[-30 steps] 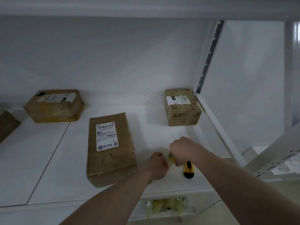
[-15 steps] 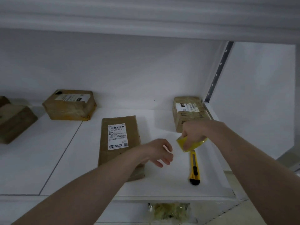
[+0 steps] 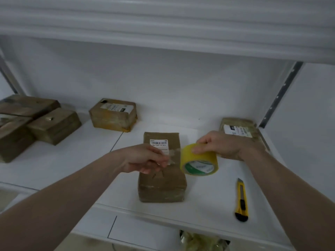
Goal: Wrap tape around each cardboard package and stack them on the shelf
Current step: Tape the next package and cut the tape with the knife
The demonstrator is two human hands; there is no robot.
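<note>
Lifted off the shelf [image 3: 76, 160] since a second earlier: the tape roll [image 3: 199, 161], then down beside the yellow box cutter [image 3: 241, 200], now up over the front package [image 3: 161, 171]. Left hand [image 3: 145, 158] swung from the roll's side to a spot over the package label [image 3: 159, 144].

Right hand [image 3: 220, 144] clenched over the roll's top, fingers curled round the yellow band. Left hand pinching the free tape end [image 3: 172, 154], a short clear strip stretched toward 3 o'clock to the roll. Both grips thus closed on something, neither released.

Front package flat on the shelf at about 6 o'clock from the frame's middle, long side running toward the back wall, directly under both hands. Strip not yet visibly stuck to it. Old tape apparently already on its surface, though hard to tell.

More packages well apart: one at 10 o'clock against the back wall [image 3: 113, 115], one at 2 o'clock in the right corner [image 3: 239, 130] partly behind the right wrist, a cluster of three at 9 o'clock [image 3: 32, 124], touching and partly piled. Whether taped freshly, impossible to tell.

Judged early for this package: strip drawn, wrapping and stacking still ahead. Cutter lying at 4 o'clock, untouched, near the shelf's front edge.
</note>
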